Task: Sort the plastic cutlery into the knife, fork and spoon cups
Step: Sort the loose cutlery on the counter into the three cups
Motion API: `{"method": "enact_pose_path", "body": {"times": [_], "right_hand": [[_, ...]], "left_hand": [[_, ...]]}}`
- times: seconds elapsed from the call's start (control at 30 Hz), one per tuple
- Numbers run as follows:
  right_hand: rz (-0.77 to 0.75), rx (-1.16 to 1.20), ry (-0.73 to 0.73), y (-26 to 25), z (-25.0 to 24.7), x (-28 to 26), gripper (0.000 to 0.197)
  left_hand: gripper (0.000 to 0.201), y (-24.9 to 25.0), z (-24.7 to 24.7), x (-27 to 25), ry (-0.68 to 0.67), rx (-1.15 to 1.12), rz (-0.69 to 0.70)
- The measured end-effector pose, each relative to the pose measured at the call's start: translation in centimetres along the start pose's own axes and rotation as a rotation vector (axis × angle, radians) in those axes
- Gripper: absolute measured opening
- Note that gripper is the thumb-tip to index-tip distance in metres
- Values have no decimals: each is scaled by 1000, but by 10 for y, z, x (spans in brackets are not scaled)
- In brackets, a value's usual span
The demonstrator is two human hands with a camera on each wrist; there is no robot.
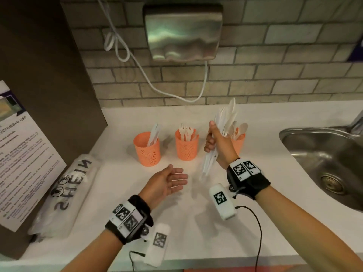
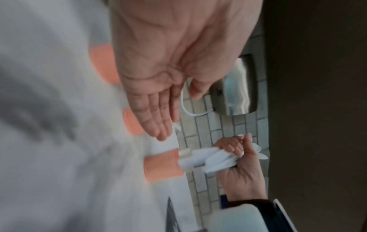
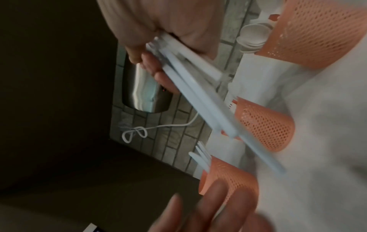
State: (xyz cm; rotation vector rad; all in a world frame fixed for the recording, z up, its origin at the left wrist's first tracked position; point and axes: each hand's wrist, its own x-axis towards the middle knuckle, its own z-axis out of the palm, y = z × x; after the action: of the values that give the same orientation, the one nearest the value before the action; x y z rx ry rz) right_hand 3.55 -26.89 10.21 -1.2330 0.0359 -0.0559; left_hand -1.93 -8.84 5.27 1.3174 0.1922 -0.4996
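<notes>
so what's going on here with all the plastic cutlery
A person is sorting it at a white counter. Their right hand grips a mixed bundle of white cutlery, held above the counter. The left hand is open, palm up and empty. Three orange mesh cups stand in a row: the left cup with knives, the middle cup with forks, the right cup with spoons.

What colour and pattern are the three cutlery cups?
The cups are orange with a fine mesh of small holes; the right wrist view shows it best.

Bare counter (image 1: pixel 196 222) before 3 orange cups (image 1: pixel 186 148); sink (image 1: pixel 324 160) right, plastic bag (image 1: pixel 64 195) left
</notes>
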Motion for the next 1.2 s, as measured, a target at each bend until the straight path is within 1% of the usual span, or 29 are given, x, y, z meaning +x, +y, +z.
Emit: {"method": "enact_pose_path", "body": {"times": [0.1,0.17,0.23,0.3,0.37,0.47,0.53,0.6,0.67,0.73,0.77,0.8,0.87,0.93,0.97,1.0,1.03,1.1,1.2], "right_hand": [[-59,44,34,-4,-1,-3,38],[-107,63,59,-4,-2,-4,35],[-127,59,84,0,-5,-6,32],[-111,54,120,8,-8,-10,29],[-76,42,153,21,-10,-13,25],[-14,-5,192,37,-14,-17,28],[16,-8,199,42,-17,-17,27],[31,-17,191,45,-19,-17,25],[55,-22,166,46,-22,-17,24],[84,-29,121,47,-26,-17,24],[105,-33,91,47,-29,-17,25],[132,-36,56,47,-31,-18,26],[197,-51,-20,48,-35,-22,26],[229,-79,-85,49,-38,-27,27],[238,-95,-111,49,-39,-28,29],[249,-107,-131,49,-40,-29,31],[262,-111,-146,48,-40,-31,32],[291,-99,-161,48,-42,-33,31],[342,-61,-138,48,-45,-35,28]], "left_hand": [[45,-2,37,25,-40,-323,-159],[51,-4,55,35,-69,-439,-250],[58,-5,69,42,-100,-527,-284],[59,-2,81,45,-131,-615,-293],[55,2,89,48,-138,-626,-280],[49,3,96,51,-116,-588,-281],[53,1,98,51,-109,-580,-284],[57,-3,97,51,-130,-556,-301],[61,-5,95,50,-155,-435,-302],[56,-5,92,51,-110,-183,-230],[51,-4,89,51,-79,-64,-159],[45,-1,86,52,-45,20,-59],[29,6,82,52,12,99,142],[16,12,80,55,103,174,298],[13,13,80,57,150,212,360],[14,13,79,59,186,250,404],[17,13,79,62,207,285,426],[21,11,78,65,219,305,419],[16,12,76,71,241,246,403]]}}
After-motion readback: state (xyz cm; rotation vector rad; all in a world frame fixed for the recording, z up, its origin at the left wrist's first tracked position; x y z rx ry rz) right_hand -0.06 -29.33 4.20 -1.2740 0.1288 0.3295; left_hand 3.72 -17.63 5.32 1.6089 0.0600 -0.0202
